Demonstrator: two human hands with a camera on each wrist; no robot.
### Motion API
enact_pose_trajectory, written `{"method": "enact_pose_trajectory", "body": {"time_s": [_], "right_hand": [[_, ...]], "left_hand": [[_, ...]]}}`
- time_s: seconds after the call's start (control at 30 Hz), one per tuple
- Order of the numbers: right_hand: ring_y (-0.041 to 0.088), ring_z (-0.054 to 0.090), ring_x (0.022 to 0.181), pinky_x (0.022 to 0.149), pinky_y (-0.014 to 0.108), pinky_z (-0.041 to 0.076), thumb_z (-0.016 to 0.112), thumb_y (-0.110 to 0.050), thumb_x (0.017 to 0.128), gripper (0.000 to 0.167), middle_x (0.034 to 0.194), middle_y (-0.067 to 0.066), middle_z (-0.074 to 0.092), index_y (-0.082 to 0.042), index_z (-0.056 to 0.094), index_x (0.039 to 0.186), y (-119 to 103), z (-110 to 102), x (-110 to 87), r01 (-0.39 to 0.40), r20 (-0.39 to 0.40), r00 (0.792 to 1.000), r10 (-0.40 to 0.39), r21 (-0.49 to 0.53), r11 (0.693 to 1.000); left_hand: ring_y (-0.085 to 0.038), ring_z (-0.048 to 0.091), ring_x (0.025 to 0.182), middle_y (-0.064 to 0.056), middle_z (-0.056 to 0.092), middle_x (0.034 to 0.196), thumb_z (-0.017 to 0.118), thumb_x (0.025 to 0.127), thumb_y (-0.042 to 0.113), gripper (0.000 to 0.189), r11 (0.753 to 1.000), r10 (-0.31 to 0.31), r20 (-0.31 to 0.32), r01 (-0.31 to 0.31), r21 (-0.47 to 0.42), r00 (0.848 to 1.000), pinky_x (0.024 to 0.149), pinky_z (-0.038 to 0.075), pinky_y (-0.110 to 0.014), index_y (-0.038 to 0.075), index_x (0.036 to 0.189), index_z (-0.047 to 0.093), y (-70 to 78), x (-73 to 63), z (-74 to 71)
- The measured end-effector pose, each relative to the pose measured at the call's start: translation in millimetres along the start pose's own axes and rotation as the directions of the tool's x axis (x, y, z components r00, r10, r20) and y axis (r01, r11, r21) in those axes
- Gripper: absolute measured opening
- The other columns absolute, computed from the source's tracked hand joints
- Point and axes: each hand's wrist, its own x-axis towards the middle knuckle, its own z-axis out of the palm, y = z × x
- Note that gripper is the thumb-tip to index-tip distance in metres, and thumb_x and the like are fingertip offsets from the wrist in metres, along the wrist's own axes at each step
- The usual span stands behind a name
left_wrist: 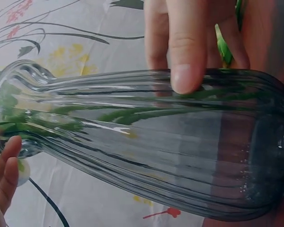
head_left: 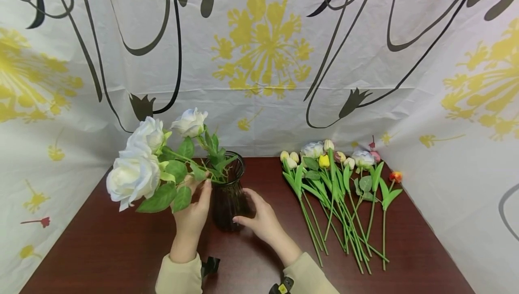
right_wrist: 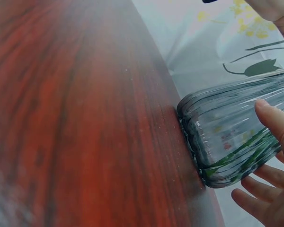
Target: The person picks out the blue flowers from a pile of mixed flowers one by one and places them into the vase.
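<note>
Glass vase (head_left: 228, 204) upright on the surface (head_left: 251, 267), white roses (head_left: 134, 177) in its mouth, heads leaning left, stems (left_wrist: 132, 114) visible through the glass. My right grip (head_left: 261, 219) holds the vase body, thumb and fingers around it. My left grip (head_left: 192, 210) is at the neck by the leaves; can't tell if it's pinching anything. I'd say partway: white roses in; tulips (head_left: 324, 161) and bluish-white roses (head_left: 363, 159) lie to the right, probably left to add.
</note>
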Motion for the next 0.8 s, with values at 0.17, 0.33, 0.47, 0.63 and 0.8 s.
{"method": "enact_pose_trajectory", "body": {"time_s": [0.17,0.33,0.47,0.63,0.8], "right_hand": [[0.019,0.055,0.116,0.091,0.033,0.049,0.083,-0.024,0.076,0.077,0.129,0.007,0.056,-0.01,0.044,0.141,1,1,0.1,-0.003,0.0,1.0,0.003,-0.001,1.0],[0.019,0.054,0.117,0.092,0.032,0.048,0.082,-0.025,0.077,0.076,0.13,0.007,0.056,-0.011,0.043,0.141,1,1,0.4,-0.007,0.004,1.0,0.007,0.006,1.0],[0.019,0.054,0.118,0.092,0.033,0.048,0.082,-0.025,0.077,0.076,0.13,0.007,0.056,-0.011,0.043,0.141,0,0,0.1,-0.009,0.005,1.0,0.009,0.004,1.0],[0.019,0.054,0.118,0.093,0.032,0.048,0.082,-0.026,0.077,0.076,0.13,0.006,0.056,-0.012,0.043,0.141,0,1,-0.1,-0.007,0.005,1.0,0.007,0.007,1.0],[0.019,0.054,0.117,0.092,0.033,0.048,0.082,-0.027,0.077,0.076,0.13,0.005,0.056,-0.013,0.043,0.141,1,1,-0.3,-0.009,0.005,1.0,0.009,0.009,1.0]], "left_hand": [[-0.014,0.058,0.067,-0.016,0.062,0.065,0.064,0.074,-0.015,0.01,0.997,0.071,-0.066,-0.071,-0.006,0.995,0.079,0.046,-0.023,-0.005,0.07,0.066,4.6,4.6,2.2],[-0.007,0.057,0.062,-0.018,0.062,0.067,0.067,0.079,-0.009,0.007,0.992,0.064,-0.112,-0.075,-0.098,0.992,0.073,0.05,-0.022,-0.011,0.073,0.064,6.4,4.7,2.6],[-0.01,0.062,0.076,-0.016,0.067,0.081,0.069,0.075,-0.014,0.006,0.986,0.025,-0.115,-0.044,-0.163,0.993,0.06,0.048,-0.016,-0.013,0.077,0.063,-6.0,-0.6,2.0],[-0.009,0.061,0.081,-0.016,0.065,0.082,0.067,0.073,-0.017,0.01,0.989,0.015,-0.099,-0.029,-0.143,0.995,0.06,0.047,-0.014,-0.015,0.081,0.061,-10.4,-3.2,0.1],[-0.007,0.058,0.075,-0.013,0.064,0.086,0.066,0.077,-0.012,0.02,0.993,-0.008,-0.052,0.001,-0.122,0.999,0.063,0.047,-0.014,-0.019,0.095,0.06,-0.4,-1.8,-2.1]]}}
